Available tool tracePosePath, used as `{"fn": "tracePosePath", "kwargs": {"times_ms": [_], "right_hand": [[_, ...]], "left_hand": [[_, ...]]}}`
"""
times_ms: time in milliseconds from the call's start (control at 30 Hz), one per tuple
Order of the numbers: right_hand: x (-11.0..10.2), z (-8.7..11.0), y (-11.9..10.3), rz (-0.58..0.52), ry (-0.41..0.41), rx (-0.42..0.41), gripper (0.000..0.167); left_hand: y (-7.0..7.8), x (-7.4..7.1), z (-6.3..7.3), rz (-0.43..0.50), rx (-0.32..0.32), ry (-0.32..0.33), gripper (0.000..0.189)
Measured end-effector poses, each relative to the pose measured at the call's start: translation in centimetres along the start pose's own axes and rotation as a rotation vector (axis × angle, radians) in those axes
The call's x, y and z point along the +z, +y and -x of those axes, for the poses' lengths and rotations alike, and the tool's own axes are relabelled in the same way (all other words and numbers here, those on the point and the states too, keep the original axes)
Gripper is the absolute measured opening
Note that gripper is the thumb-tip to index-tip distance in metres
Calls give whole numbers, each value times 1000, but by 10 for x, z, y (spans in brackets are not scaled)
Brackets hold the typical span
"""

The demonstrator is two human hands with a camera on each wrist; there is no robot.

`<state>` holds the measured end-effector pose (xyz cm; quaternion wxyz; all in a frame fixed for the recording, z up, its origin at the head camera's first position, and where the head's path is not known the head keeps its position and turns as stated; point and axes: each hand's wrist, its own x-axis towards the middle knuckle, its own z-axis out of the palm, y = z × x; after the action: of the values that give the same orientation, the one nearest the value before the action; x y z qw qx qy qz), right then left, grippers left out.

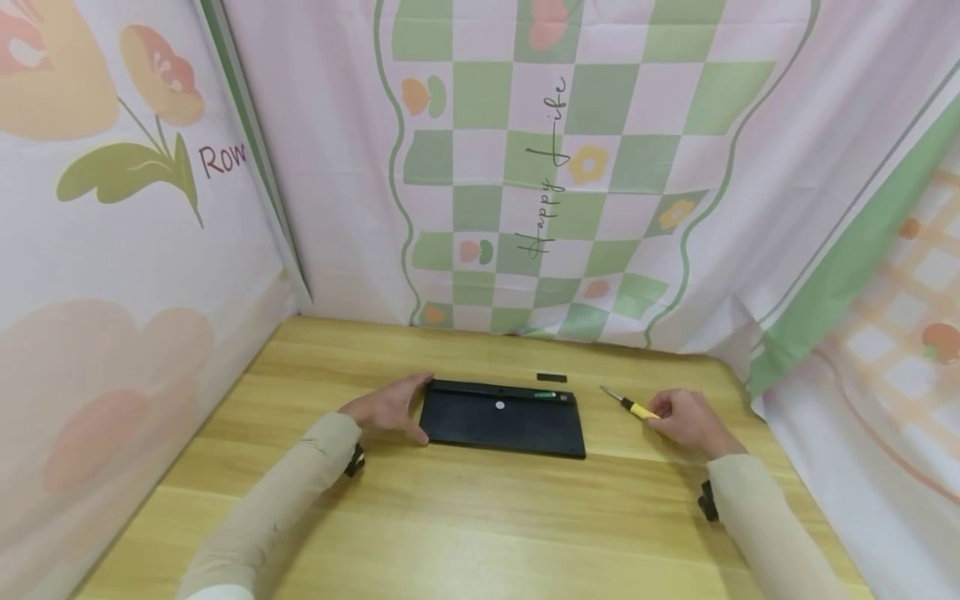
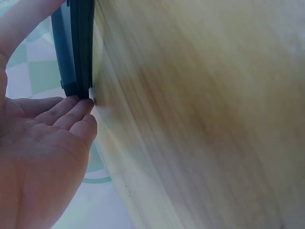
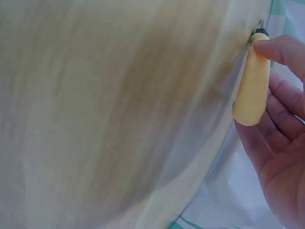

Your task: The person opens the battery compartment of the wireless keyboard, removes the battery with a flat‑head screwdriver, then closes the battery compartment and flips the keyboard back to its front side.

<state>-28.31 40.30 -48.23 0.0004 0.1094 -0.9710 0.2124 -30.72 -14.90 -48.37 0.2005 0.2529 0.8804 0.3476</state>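
A black keyboard [image 1: 502, 425] lies face down on the table, a round white sticker on its underside. In the raised strip along its far edge a small slot shows a green battery [image 1: 545, 396]. My left hand [image 1: 390, 410] holds the keyboard's left end, thumb at the near corner and fingers at the far one. The left wrist view shows these fingertips [image 2: 86, 106] against the keyboard's end. To the right, my right hand [image 1: 686, 421] pinches a screwdriver [image 3: 252, 88] by its yellow handle between thumb and fingers. Its metal tip points left, toward the keyboard.
A small black cover [image 1: 552, 377] lies on the table just beyond the keyboard's far edge. Printed curtains [image 1: 337, 208] hang along the back and both sides of the wooden table [image 1: 480, 525].
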Motion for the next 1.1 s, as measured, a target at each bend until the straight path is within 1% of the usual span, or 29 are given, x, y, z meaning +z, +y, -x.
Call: {"fn": "tracePosePath", "kwargs": {"times_ms": [200,400,500,633,767,900,1100], "right_hand": [[2,1,4,13,7,-10,15],[2,1,6,-5,-13,-22,17],[-2,0,7,2,-17,-52,20],[-10,-2,4,14,-27,-108,29],[-18,-5,-8,23,-45,-164,34],[-24,-10,-25,34,-58,-200,35],[-22,-26,-51,67,-81,-258,33]], "left_hand": [[0,0,0,-2,4,-2,124],[-1,0,0,-7,-4,-9,124],[-1,0,-1,-8,-9,-11,124],[-1,0,-1,-10,-10,-12,125],[0,0,-1,-13,-14,-13,125],[1,-1,0,-16,-16,-9,125],[1,-1,-1,-16,-14,-11,125]]}}
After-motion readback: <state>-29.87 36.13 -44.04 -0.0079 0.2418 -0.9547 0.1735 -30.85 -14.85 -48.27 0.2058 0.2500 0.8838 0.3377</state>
